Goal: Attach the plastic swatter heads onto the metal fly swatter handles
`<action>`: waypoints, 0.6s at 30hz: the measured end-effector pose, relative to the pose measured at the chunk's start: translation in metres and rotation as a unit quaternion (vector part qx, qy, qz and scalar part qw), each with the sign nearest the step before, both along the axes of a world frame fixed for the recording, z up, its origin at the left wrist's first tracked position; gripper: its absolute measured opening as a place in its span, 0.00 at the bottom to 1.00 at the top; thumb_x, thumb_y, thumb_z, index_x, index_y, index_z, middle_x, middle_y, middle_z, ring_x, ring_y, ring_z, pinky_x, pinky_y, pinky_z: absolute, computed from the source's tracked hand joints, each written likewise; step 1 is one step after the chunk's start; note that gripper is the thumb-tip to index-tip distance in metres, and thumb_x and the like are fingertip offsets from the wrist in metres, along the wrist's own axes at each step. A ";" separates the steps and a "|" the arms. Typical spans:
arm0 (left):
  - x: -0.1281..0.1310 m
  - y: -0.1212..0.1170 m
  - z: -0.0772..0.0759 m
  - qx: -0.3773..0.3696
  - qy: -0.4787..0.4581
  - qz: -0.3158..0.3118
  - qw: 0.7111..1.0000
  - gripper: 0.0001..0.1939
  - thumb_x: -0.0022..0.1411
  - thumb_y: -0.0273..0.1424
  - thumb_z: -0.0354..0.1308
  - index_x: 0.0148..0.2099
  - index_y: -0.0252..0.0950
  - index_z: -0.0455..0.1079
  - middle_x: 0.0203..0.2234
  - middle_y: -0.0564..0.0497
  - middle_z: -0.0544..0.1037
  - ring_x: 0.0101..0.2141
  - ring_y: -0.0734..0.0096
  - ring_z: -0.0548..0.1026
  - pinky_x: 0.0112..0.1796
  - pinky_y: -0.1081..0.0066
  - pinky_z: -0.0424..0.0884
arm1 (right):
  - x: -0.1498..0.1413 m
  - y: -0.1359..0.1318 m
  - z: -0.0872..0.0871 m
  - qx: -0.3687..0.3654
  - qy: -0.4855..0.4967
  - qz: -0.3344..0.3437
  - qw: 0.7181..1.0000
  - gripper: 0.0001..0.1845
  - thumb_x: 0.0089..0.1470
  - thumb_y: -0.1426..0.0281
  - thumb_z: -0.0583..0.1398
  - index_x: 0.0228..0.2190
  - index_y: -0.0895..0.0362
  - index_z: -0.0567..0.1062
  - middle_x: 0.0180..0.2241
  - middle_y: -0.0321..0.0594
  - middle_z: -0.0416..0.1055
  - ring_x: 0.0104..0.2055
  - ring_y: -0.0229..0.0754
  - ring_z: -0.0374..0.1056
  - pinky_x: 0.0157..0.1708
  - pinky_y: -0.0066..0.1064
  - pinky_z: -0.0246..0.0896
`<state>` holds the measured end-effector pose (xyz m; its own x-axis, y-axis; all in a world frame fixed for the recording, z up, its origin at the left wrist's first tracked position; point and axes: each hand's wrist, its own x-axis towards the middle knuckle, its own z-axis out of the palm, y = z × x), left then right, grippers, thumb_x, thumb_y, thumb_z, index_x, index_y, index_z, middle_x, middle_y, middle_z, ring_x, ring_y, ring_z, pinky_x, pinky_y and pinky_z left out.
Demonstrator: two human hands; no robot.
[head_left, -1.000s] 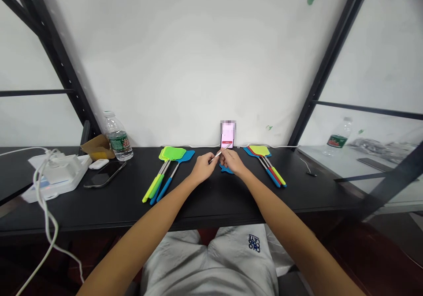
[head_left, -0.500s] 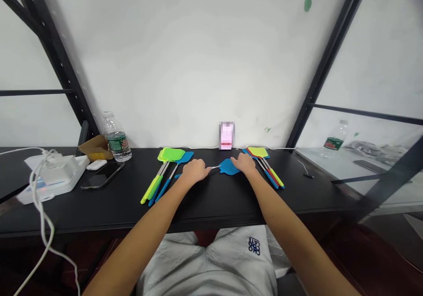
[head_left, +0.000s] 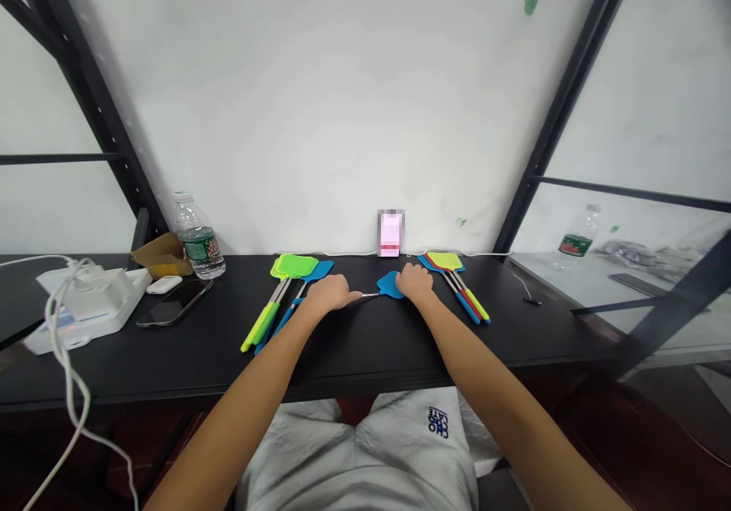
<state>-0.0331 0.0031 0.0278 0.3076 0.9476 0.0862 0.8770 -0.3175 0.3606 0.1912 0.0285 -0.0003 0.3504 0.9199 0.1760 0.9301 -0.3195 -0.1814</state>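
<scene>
Blue fly swatter lay flat near the far edge of a black tabletop, between a bundle of green swatters and a bundle of yellow swatters. Left hand was clenched around its thin metal shaft, blue handle showing beyond the wrist, while right hand bore down on the mesh head, its fingers curled over it, though whether they gripped could not be told
</scene>
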 end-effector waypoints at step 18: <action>0.003 -0.001 -0.001 0.044 0.001 0.019 0.999 0.24 0.51 0.51 0.59 0.17 0.37 0.65 0.13 0.48 0.68 0.21 0.66 0.70 0.25 0.71 0.57 | -0.003 0.003 -0.002 0.003 0.001 -0.024 1.000 0.23 0.60 0.65 0.53 0.51 0.66 0.70 0.51 0.63 0.67 0.55 0.57 0.64 0.49 0.42 0.59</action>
